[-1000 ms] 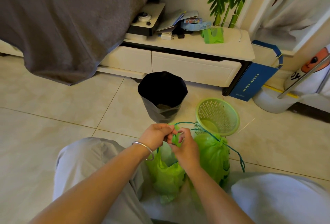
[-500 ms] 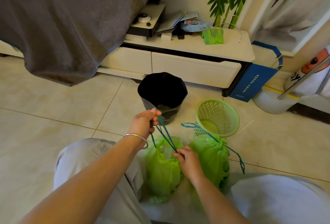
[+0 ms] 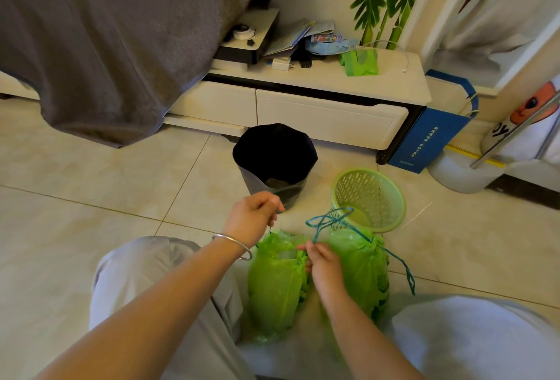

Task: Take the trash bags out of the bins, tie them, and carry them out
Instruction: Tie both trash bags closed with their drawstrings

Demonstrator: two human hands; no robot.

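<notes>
Two green trash bags (image 3: 277, 282) sat on the floor (image 3: 75, 228) between the person's knees, just in front of the black-lined bin (image 3: 274, 161) and the empty green basket (image 3: 369, 198). Left hand (image 3: 253, 217) had its grip clenched on a drawstring of the left bag, while the right hand (image 3: 324, 264) pinched the blue drawstring loop (image 3: 328, 219) at the bag mouth.

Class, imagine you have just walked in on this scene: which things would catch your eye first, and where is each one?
First, the two bright green trash bags on the tiled floor between the person's knees, with the left hand and right hand pinching teal drawstrings above them. Just beyond stand a black-lined bin and, to its right, a green slotted basket.
</notes>
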